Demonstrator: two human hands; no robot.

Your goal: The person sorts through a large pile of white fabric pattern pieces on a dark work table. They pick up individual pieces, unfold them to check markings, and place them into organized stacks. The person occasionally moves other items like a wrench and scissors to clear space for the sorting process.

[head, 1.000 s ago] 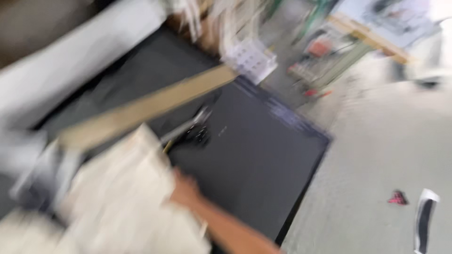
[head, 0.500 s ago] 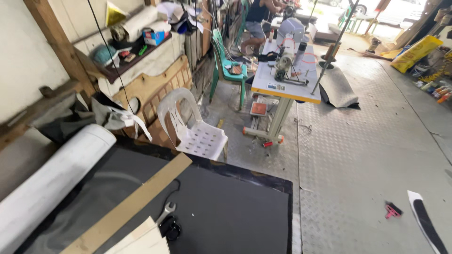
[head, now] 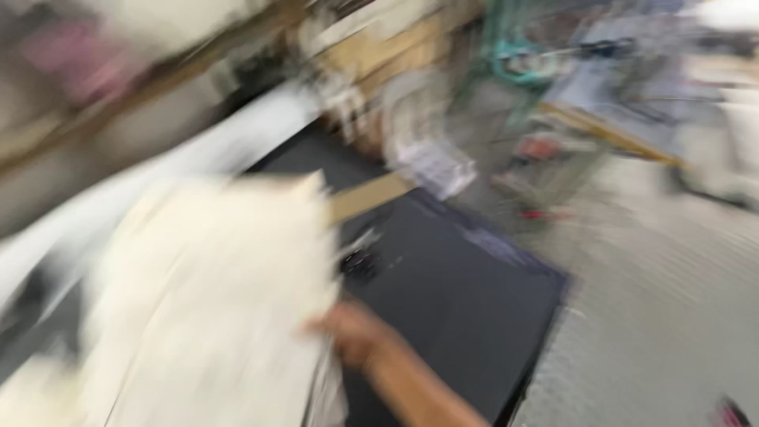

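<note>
We see everything here through heavy motion blur, so only large shapes can be told. A big cream-white sheet of cloth (head: 213, 308) fills the near left of the view, held up over a dark table top (head: 466, 316). One hand (head: 352, 332) reaches in from the near edge, its forearm running down toward the near right; it sits at the right edge of the cloth and touches it. We take it for the right hand by the way the arm enters. Its fingers appear curled against the cloth's edge — but the blur is too strong for us to tell whether they truly pinch it. The left hand is hidden, either behind the cloth or out of view.

Beyond the cloth a flat wooden strip (head: 368, 198) lies across the table, its right end showing just past the cloth's upper corner. Near it, on the dark surface, sits a small dark metal object (head: 360, 257) — its kind cannot be made out. A long white roll (head: 198, 162) runs along the far left side of the table. To the right lies pale grey floor (head: 672, 300).
</note>
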